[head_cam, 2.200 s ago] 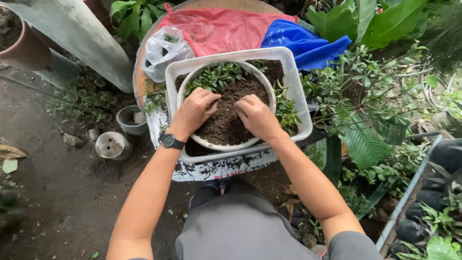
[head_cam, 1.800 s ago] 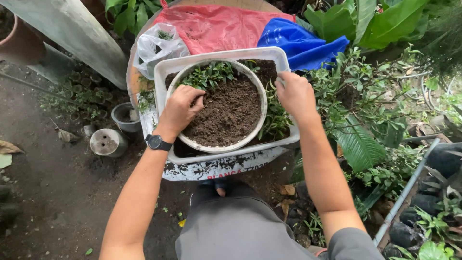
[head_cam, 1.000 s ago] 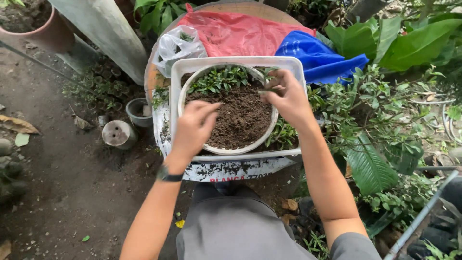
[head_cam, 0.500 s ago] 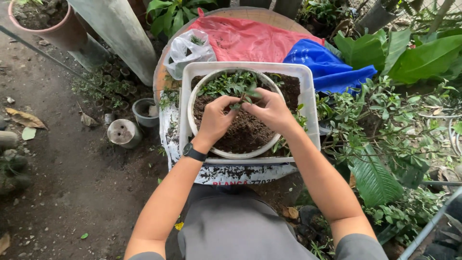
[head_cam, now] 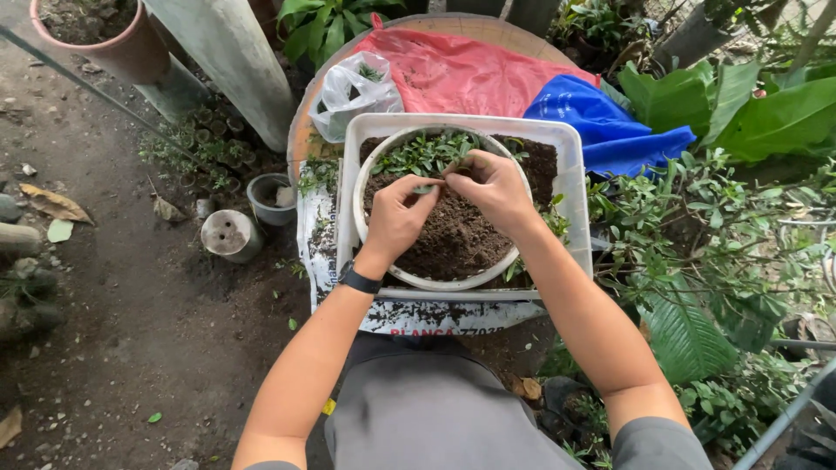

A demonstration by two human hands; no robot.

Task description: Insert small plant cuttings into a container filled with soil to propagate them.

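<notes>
at far left a terracotta pot (head_cam: 104,39) stands on the dirt, with two small grey pots (head_cam: 248,218) nearer. the left hand (head_cam: 399,216) and right hand (head_cam: 492,187) meet over the soil in a round white pot (head_cam: 435,280), fingers pinched shut on a small green cutting (head_cam: 433,178). the pot sits inside a white tray (head_cam: 570,174); red and blue bags (head_cam: 601,122) lie beyond.

Both bare forearms are reaching forward and converging. The left hand (head_cam: 396,218), a black watch on its wrist, is curling its fingers inward; the right hand (head_cam: 492,187) is pinching, fingertips nearly meeting the left's.
</notes>
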